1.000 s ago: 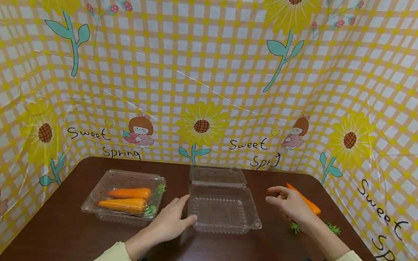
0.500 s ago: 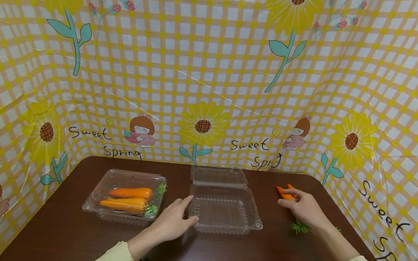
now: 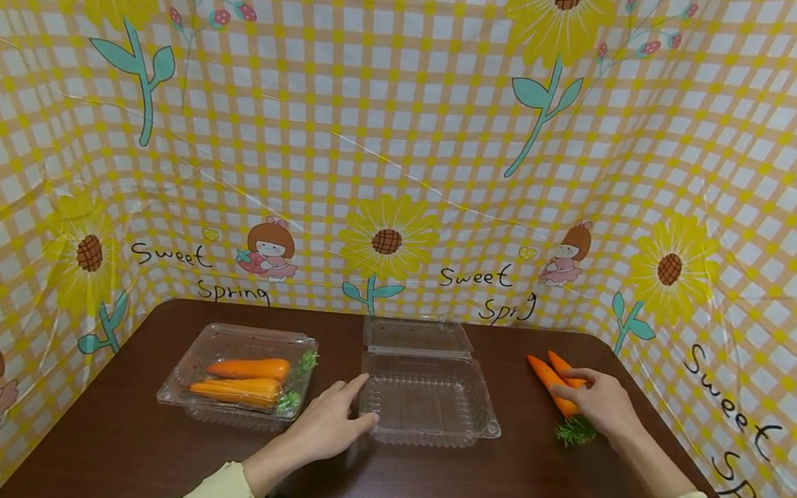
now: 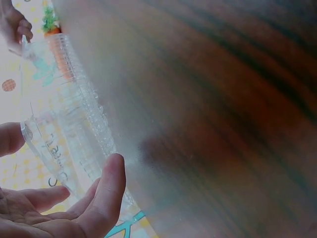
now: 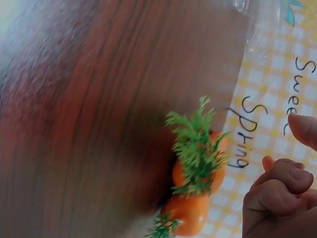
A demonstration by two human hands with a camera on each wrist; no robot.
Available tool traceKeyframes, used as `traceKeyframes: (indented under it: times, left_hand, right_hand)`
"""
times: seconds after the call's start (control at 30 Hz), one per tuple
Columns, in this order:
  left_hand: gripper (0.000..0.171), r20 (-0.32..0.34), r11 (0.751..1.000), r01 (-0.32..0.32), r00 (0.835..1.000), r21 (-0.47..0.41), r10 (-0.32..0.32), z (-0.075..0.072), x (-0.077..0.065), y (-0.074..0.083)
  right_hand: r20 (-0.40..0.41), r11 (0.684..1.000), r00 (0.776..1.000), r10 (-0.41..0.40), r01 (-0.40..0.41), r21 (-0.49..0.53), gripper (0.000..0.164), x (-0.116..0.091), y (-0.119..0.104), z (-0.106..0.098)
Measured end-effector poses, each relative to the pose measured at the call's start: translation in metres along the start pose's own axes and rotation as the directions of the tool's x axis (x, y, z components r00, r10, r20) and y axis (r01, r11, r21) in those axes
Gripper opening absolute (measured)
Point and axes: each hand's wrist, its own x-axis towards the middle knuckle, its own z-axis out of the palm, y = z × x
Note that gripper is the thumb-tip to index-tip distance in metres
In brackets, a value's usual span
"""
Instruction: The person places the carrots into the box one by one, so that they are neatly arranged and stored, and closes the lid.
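My left hand (image 3: pixel 329 425) rests at the left side of a clear plastic clamshell box (image 3: pixel 420 409), its lid (image 3: pixel 415 334) folded back. The fingers are relaxed; the index fingertip and thumb are at the rim. In the left wrist view, thumb and fingers stand apart beside the box wall. My right hand (image 3: pixel 605 405) is over the carrots on the right, thumb near the front carrot (image 3: pixel 545 376) and fingers over the rear carrot (image 3: pixel 557 364). A gap shows between thumb and bent fingers in the right wrist view. Green tops (image 5: pixel 195 148) cover part of the orange carrot ends (image 5: pixel 190 213).
A closed clear clamshell box (image 3: pixel 176 384) with several carrots (image 3: pixel 246 368) inside stands on the left of the dark brown table (image 3: pixel 348 494). A yellow checked cloth (image 3: pixel 392 161) hangs behind and at both sides.
The right hand has moved right and slightly down over the carrots, uncovering more of the front carrot. The left hand stays at the box's left side.
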Motion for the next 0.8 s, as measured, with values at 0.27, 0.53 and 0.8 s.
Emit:
traceKeyframes:
  times: [0.27, 0.53, 0.8]
  left_hand:
    - [0.073, -0.001, 1.0, -0.003, 1.0, 0.011, 0.003, 0.001, 0.0, 0.0]
    - [0.073, 0.002, 1.0, -0.008, 1.0, 0.015, 0.008, 0.001, 0.001, -0.001]
    - [0.073, 0.002, 1.0, -0.001, 1.0, 0.014, 0.001, 0.001, 0.0, -0.001]
  right_hand:
    - [-0.009, 1.0, 1.0, 0.028, -0.028, -0.009, 0.072, -0.001, 0.012, -0.002]
    - [0.003, 0.998, 0.998, 0.061, -0.061, -0.02, 0.073, -0.002, 0.02, -0.002]
    - [0.009, 0.997, 0.997, 0.074, -0.074, -0.014, 0.076, 0.004, 0.029, 0.002]
